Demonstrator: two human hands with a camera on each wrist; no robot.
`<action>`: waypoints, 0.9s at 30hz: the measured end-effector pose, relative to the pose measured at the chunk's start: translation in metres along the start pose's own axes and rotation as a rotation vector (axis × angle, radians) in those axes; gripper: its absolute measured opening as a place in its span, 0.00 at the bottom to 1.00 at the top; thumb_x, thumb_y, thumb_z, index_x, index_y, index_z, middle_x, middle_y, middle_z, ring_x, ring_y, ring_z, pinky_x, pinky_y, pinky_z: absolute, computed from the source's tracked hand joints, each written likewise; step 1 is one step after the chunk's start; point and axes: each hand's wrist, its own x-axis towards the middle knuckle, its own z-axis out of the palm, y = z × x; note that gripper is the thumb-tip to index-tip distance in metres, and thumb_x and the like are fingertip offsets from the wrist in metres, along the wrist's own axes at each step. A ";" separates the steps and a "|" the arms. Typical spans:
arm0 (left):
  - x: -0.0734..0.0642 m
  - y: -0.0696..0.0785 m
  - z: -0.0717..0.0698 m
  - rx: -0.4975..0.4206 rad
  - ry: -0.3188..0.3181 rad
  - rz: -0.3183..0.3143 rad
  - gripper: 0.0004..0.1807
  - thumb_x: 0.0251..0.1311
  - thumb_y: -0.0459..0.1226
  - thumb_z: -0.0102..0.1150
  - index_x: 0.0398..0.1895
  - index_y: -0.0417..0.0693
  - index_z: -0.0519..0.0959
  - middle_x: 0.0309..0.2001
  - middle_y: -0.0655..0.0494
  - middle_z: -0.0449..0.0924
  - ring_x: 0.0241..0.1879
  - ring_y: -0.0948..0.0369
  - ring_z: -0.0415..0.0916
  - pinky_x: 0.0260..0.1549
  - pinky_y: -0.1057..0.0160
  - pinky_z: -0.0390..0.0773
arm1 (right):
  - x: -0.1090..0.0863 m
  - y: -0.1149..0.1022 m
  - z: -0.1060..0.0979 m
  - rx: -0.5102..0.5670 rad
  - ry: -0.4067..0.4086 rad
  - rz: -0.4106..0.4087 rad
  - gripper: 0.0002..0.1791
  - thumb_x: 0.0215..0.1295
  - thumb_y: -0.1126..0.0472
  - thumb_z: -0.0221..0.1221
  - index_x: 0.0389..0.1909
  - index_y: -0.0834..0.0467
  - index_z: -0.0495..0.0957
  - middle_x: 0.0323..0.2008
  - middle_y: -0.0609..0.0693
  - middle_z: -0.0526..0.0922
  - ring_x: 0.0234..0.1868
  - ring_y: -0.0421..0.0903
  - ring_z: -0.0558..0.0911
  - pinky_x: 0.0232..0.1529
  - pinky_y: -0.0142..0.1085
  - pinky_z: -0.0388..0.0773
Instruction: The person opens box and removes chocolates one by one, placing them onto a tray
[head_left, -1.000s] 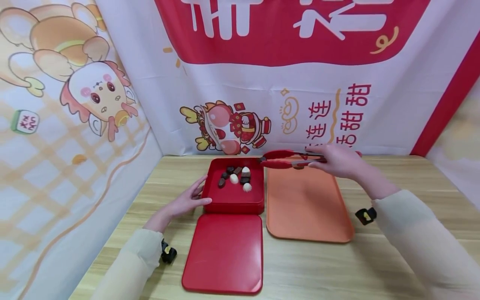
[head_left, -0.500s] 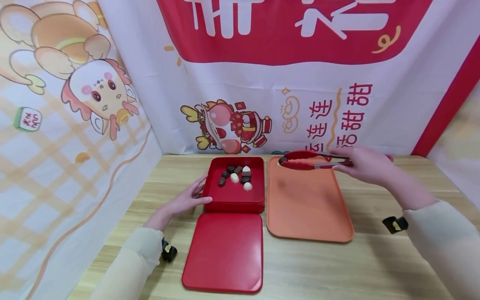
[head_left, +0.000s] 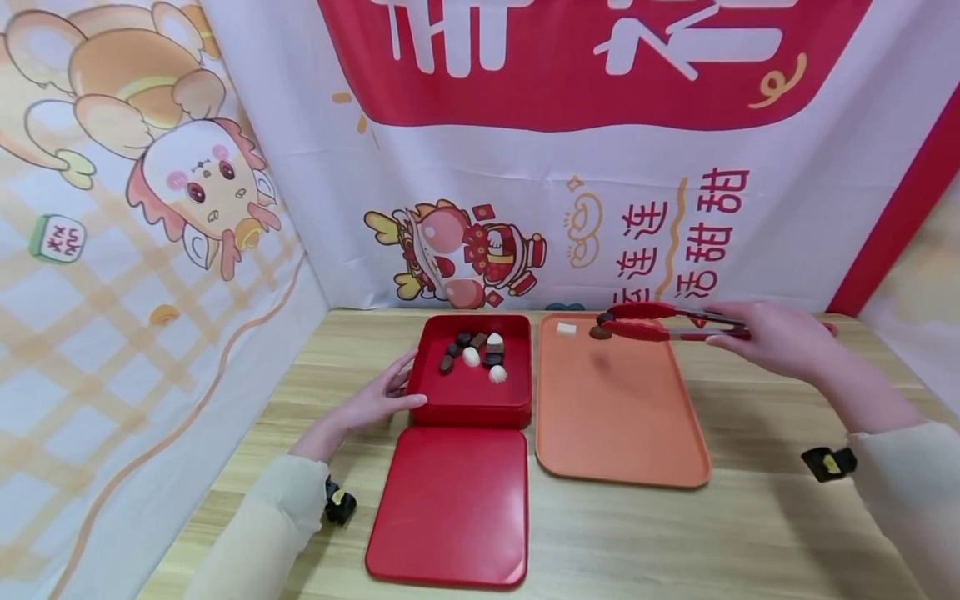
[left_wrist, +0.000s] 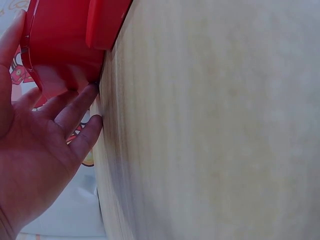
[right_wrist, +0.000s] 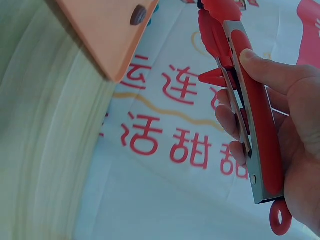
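In the head view my right hand (head_left: 780,337) grips a pair of red-tipped tongs (head_left: 675,321). The tongs' tips pinch a dark chocolate (head_left: 604,318) above the far end of an orange tray (head_left: 622,417). A white piece (head_left: 566,329) and a brown chocolate (head_left: 599,333) lie on that tray. My left hand (head_left: 372,402) touches the left side of a red square box (head_left: 472,415), its fingers extended along the wall in the left wrist view. Several dark, white and layered chocolates (head_left: 470,357) lie inside the box.
A red lid (head_left: 450,508) lies flat on the wooden table (head_left: 600,533), in front of the box. The tray stands just right of the box. Printed cloth walls (head_left: 465,167) rise behind and at the left.
My right hand has carried the tongs and dark chocolate rightward, from the box's right edge to over the tray. The white piece on the tray now shows. My left hand stays at the box.
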 end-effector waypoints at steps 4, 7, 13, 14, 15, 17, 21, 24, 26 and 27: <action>0.002 0.001 -0.003 0.014 0.007 -0.011 0.48 0.65 0.42 0.61 0.79 0.56 0.41 0.74 0.36 0.46 0.72 0.39 0.47 0.65 0.40 0.54 | -0.001 0.012 -0.001 0.001 -0.006 0.054 0.34 0.62 0.48 0.65 0.64 0.63 0.71 0.52 0.68 0.78 0.48 0.61 0.79 0.46 0.60 0.76; 0.005 -0.008 -0.004 0.033 0.015 -0.005 0.49 0.63 0.45 0.62 0.79 0.60 0.41 0.75 0.39 0.47 0.72 0.41 0.48 0.65 0.40 0.55 | -0.001 0.022 0.001 -0.016 -0.003 0.061 0.34 0.62 0.48 0.65 0.63 0.66 0.71 0.51 0.69 0.78 0.47 0.62 0.78 0.45 0.61 0.75; 0.001 -0.009 0.000 0.047 0.015 0.006 0.50 0.62 0.48 0.63 0.79 0.59 0.42 0.74 0.37 0.48 0.71 0.39 0.51 0.64 0.41 0.58 | -0.002 0.037 0.007 -0.032 -0.006 0.064 0.34 0.60 0.49 0.67 0.61 0.66 0.73 0.51 0.70 0.77 0.48 0.64 0.77 0.46 0.62 0.73; 0.001 -0.008 0.000 0.048 0.016 0.005 0.50 0.62 0.47 0.63 0.79 0.59 0.42 0.74 0.37 0.49 0.70 0.39 0.51 0.64 0.41 0.58 | -0.002 0.040 0.008 -0.036 -0.009 0.064 0.34 0.60 0.49 0.67 0.60 0.67 0.73 0.50 0.70 0.77 0.47 0.64 0.77 0.45 0.62 0.73; 0.001 -0.008 0.000 0.047 0.017 0.004 0.49 0.62 0.47 0.63 0.79 0.59 0.42 0.74 0.37 0.49 0.70 0.39 0.51 0.64 0.41 0.58 | -0.002 0.042 0.010 -0.038 -0.011 0.067 0.34 0.60 0.48 0.67 0.60 0.67 0.73 0.49 0.70 0.78 0.46 0.64 0.77 0.45 0.62 0.73; 0.001 -0.009 0.000 0.052 0.020 0.001 0.50 0.62 0.48 0.63 0.79 0.59 0.42 0.74 0.37 0.49 0.70 0.40 0.52 0.64 0.41 0.58 | -0.001 0.047 0.012 -0.038 -0.014 0.071 0.33 0.60 0.48 0.67 0.59 0.66 0.74 0.47 0.68 0.79 0.43 0.61 0.77 0.42 0.60 0.75; 0.002 -0.010 -0.001 0.055 0.023 -0.009 0.50 0.62 0.48 0.63 0.79 0.61 0.42 0.74 0.37 0.49 0.70 0.40 0.52 0.64 0.41 0.58 | 0.002 0.056 0.020 -0.034 -0.031 0.087 0.32 0.59 0.48 0.67 0.57 0.65 0.76 0.40 0.62 0.81 0.37 0.56 0.77 0.37 0.56 0.77; 0.003 -0.011 -0.001 0.056 0.021 -0.011 0.49 0.62 0.48 0.63 0.79 0.61 0.41 0.74 0.37 0.49 0.70 0.39 0.52 0.64 0.40 0.58 | 0.004 0.061 0.026 -0.029 -0.049 0.099 0.33 0.59 0.46 0.67 0.57 0.65 0.76 0.38 0.59 0.81 0.35 0.55 0.77 0.35 0.54 0.77; 0.003 -0.012 -0.001 0.050 0.021 -0.013 0.49 0.63 0.47 0.63 0.79 0.61 0.42 0.74 0.37 0.50 0.70 0.39 0.53 0.64 0.41 0.58 | 0.005 0.063 0.029 -0.024 -0.065 0.103 0.35 0.59 0.44 0.66 0.57 0.67 0.75 0.37 0.60 0.81 0.35 0.55 0.77 0.35 0.55 0.76; 0.003 -0.011 0.000 0.045 0.019 -0.013 0.49 0.63 0.46 0.63 0.79 0.60 0.42 0.74 0.37 0.50 0.70 0.39 0.53 0.64 0.41 0.58 | 0.006 0.064 0.030 -0.024 -0.073 0.102 0.35 0.59 0.44 0.65 0.58 0.67 0.75 0.37 0.60 0.81 0.34 0.54 0.77 0.35 0.55 0.76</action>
